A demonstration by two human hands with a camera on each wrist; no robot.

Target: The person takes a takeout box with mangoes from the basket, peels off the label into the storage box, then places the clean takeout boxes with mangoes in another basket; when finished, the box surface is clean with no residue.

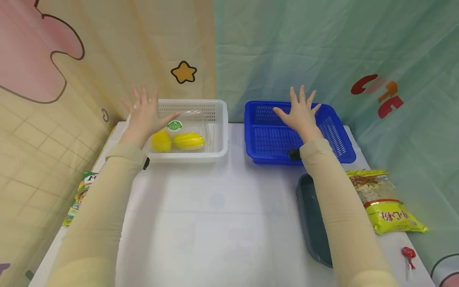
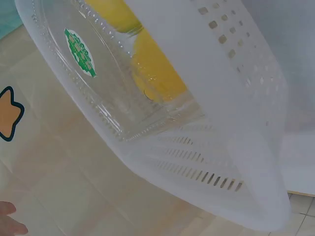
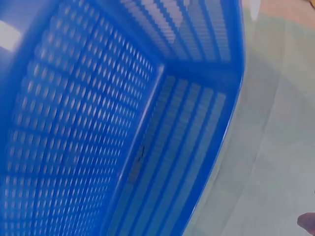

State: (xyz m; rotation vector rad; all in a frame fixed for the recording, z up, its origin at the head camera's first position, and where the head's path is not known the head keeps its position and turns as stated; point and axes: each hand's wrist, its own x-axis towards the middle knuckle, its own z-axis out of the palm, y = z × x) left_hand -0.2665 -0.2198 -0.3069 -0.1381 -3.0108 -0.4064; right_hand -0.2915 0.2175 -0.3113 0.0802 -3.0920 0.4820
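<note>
All fingers spread and released, the left hand [image 1: 145, 117] is hovering by the white basket [image 1: 186, 156], the right hand [image 1: 300, 114] by the blue basket [image 1: 269, 158] right of it.

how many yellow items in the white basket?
2: left yellow item and right yellow item, side by side. Left hand covers part of white basket; more may be hidden.

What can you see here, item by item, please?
Left basket: 1, white, rear
Container: 1, clear, in left basket
Fruit-like items: 2, yellow, in left basket
Right basket: 1, blue, rear
Tray: 1, teal, right side
Bag: 1, yellow, right edge
Lollipop: 1, red, right edge
Packet: 1, green, left edge
Table: 1, white, underneath
Backdrop: 1, multicoloured, behind
Devices: 2, black, wrists
Sleeves: 2, cream, forearms
Left hand: 1, bare, near left basket
Right hand: 1, bare, above right basket
</note>
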